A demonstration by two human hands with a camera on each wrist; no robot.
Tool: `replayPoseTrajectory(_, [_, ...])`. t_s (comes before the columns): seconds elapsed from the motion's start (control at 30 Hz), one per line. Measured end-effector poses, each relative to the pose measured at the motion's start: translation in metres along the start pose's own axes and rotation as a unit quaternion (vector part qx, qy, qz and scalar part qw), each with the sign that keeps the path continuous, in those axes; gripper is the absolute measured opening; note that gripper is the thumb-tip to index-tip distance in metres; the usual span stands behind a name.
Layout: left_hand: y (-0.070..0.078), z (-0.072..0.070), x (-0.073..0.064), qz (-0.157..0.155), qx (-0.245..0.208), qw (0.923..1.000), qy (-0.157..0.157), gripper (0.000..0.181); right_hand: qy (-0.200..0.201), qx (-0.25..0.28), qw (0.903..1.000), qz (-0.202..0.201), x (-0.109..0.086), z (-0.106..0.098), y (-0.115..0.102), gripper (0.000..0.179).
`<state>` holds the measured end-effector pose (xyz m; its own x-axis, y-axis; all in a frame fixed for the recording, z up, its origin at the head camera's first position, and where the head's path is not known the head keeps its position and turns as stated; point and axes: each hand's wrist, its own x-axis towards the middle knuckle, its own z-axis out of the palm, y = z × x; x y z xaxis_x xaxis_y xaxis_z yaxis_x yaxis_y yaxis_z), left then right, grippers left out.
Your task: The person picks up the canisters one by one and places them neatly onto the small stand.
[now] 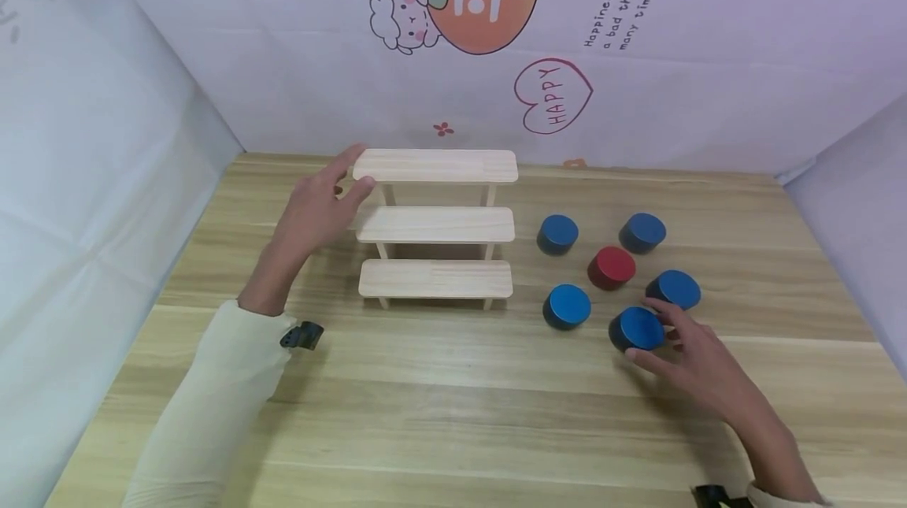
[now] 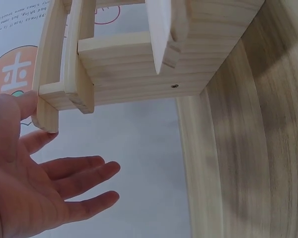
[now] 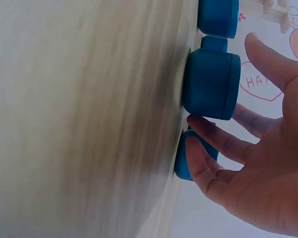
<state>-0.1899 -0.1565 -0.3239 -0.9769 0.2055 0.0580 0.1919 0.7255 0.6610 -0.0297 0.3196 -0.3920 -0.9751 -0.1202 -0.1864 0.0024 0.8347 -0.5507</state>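
A three-tier wooden display stand [image 1: 435, 279] stands toward the back of the table. My left hand [image 1: 319, 209] pinches the left end of its top board between thumb and index finger; the other fingers [image 2: 84, 183] extend freely in the left wrist view. On the right side, my right hand [image 1: 697, 366] is spread around the nearest blue round tin [image 1: 637, 328], thumb on one side and fingers on the other. In the right wrist view, the thumb [image 3: 268, 57] is apart from that lidded tin [image 3: 208, 84], while fingertips are close to its lower side.
Other blue tins [image 1: 567, 306], [image 1: 557, 234], [image 1: 642, 232] and a blue tin [image 1: 675, 288] behind the right hand surround a red tin [image 1: 612, 268]. A printed white cloth [image 1: 319, 83] hangs along the table's back edge, with white cloth sides [image 1: 85, 201] flanking it.
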Motion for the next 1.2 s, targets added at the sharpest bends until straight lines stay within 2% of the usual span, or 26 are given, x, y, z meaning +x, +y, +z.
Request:
replayPoseTrajectory(0.3, [-0.0031, -0.003, 0.001, 0.011, -0.002, 0.9999, -0.012, 0.062, -0.012, -0.004, 0.9999, 0.011, 0.0018, 0.0006, 0.0018, 0.082])
replayPoseTrajectory(0.53, [-0.0024, -0.0059, 0.0007, 0.01, -0.024, 0.9994, -0.023, 0.06, -0.018, -0.001, 0.9997, 0.019, 0.0032, 0.0017, 0.0024, 0.084])
replayPoseTrajectory(0.97, [-0.0077, -0.0045, -0.0005, 0.043, -0.074, 0.9964, 0.001, 0.057, 0.001, 0.001, 1.0, 0.008, 0.0046, 0.0046, 0.0019, 0.073])
replayPoseTrajectory(1.2, [-0.0081, -0.0045, -0.0017, 0.033, -0.095, 0.9949, -0.006, 0.057, 0.005, -0.002, 0.9998, 0.021, 0.0035, 0.0038, 0.0027, 0.074])
